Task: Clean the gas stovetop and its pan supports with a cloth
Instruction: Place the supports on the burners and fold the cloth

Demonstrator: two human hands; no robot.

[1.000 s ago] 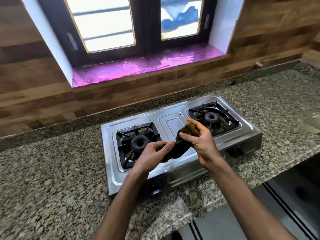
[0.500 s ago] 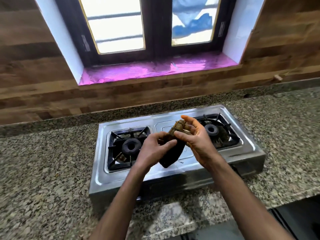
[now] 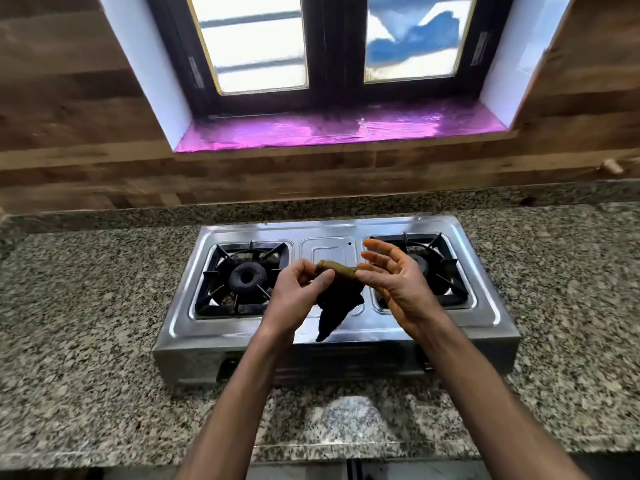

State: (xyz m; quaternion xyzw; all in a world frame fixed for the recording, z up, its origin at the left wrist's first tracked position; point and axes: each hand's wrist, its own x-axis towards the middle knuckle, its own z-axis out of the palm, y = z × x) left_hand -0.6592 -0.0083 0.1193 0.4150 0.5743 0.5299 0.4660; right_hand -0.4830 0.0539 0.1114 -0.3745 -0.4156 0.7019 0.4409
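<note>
Head view — the only 1. Both hands hold a dark cloth in the air above the middle of the gas stovetop, which sits on the speckled granite bench. The left hand has its thumb and fingers curled round the cloth's rolled brownish upper edge. The right hand pinches the other end of that edge, it seems between thumb and a lower finger, though the contact is partly hidden; its other fingers are spread and straight. The hands are near each other, not touching. The rest of the cloth hangs down in a dark point, its tip just above or on the steel front panel — I cannot tell which.

Risks from here, as I judge them: the right hand's hold looks light, so the cloth could slip from it if the left pulls. The hanging tail could snag on the prongs of a pan support when wiping starts, and a catch there could drag the loose support off its seat. The cloth looks dark and possibly soiled, so it may smear the shiny steel.

Count: 1 stovetop, 2 burners, 2 pan supports — left pan support, right pan support — 1 cloth, 2 hands. Behind, 1 window with 2 panes and a pink-lined sill.
</note>
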